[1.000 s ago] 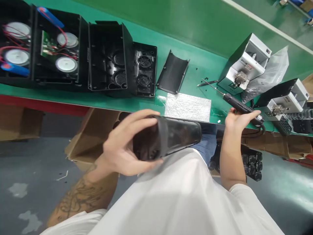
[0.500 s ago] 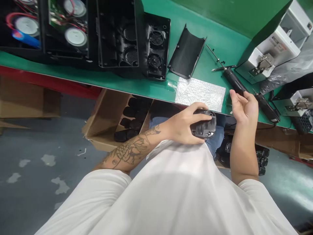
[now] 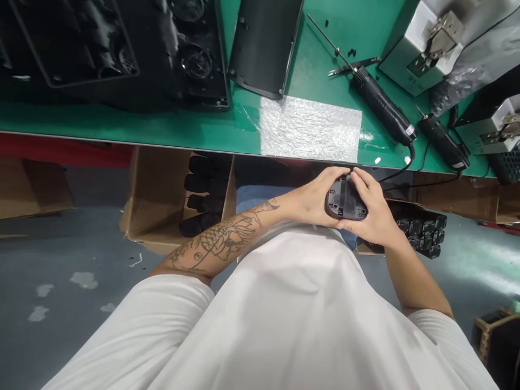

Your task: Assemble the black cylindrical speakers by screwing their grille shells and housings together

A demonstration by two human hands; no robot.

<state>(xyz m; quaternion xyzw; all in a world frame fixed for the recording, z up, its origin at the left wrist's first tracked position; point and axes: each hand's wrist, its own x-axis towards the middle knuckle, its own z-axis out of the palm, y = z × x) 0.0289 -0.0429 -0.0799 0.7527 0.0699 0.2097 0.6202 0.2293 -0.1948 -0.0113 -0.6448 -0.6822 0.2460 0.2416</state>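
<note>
Both of my hands hold one black plastic part (image 3: 346, 199) upright in front of my body, just below the bench edge; only its end face with screw holes shows. My left hand (image 3: 314, 199) wraps its left side and my right hand (image 3: 376, 208) wraps its right side. An electric screwdriver (image 3: 382, 108) lies loose on the green bench (image 3: 122, 127) above my right hand, with a second one (image 3: 443, 142) beside it.
A white foam pad (image 3: 311, 129) lies at the bench edge. Black speaker housings (image 3: 122, 49) and a curved black cover (image 3: 264, 43) stand behind it. Grey screw feeders (image 3: 422, 43) sit at the right. Cardboard boxes with black parts (image 3: 203, 195) stand under the bench.
My right hand let go of the screwdriver, left it on the bench and came down onto the black part. My left hand turned the part end-up. The view moved closer to the bench edge.
</note>
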